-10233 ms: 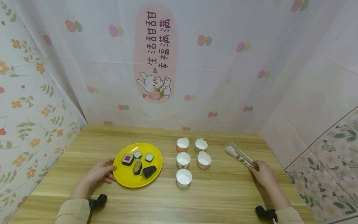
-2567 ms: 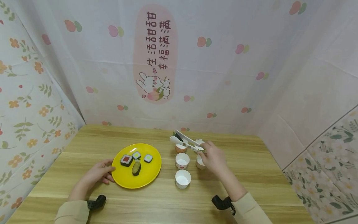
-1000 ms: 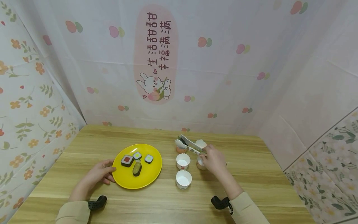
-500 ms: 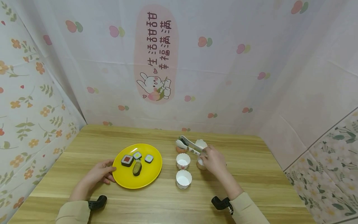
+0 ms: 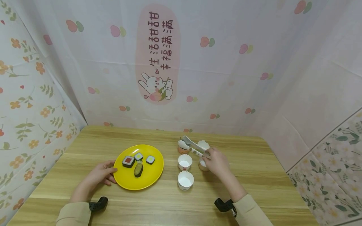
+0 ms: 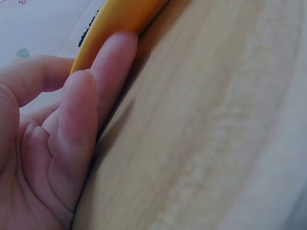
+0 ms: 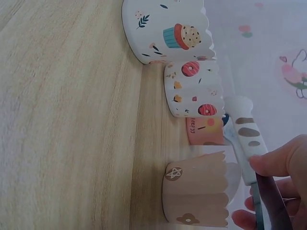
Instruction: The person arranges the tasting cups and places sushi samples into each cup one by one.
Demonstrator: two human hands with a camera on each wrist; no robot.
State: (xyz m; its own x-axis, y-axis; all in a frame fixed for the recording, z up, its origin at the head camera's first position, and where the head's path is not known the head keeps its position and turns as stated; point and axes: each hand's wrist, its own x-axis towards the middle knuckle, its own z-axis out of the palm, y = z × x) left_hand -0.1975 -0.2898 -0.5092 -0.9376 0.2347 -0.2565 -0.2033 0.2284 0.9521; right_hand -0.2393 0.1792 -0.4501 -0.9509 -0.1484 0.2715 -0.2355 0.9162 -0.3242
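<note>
My left hand (image 5: 101, 172) holds the rim of the yellow plate (image 5: 152, 180), thumb over the edge and fingers at its underside. On the plate lie a large sushi roll with a red centre (image 5: 128, 161), two small rolls and an oval-topped sushi piece (image 5: 138, 169). My right hand (image 5: 217, 161) grips white tongs (image 5: 196, 152). Their tips are over the orange paper cup (image 5: 183, 151) at the back. A dark sushi piece at that cup is mostly hidden by the tongs; whether they still pinch it, I cannot tell.
Two white paper cups stand in front of the orange one, the nearer cup (image 5: 185, 180) and the middle cup (image 5: 185, 162). A tan cup (image 7: 196, 191) is beneath my right hand, with a pale cup (image 5: 203, 145) behind it. A printed curtain (image 5: 226, 94) hangs behind the table.
The dark sushi piece has left the plate, carried by the tongs to the orange cup, where it now sits lower. My right hand came in from the right; my left hand stayed.
</note>
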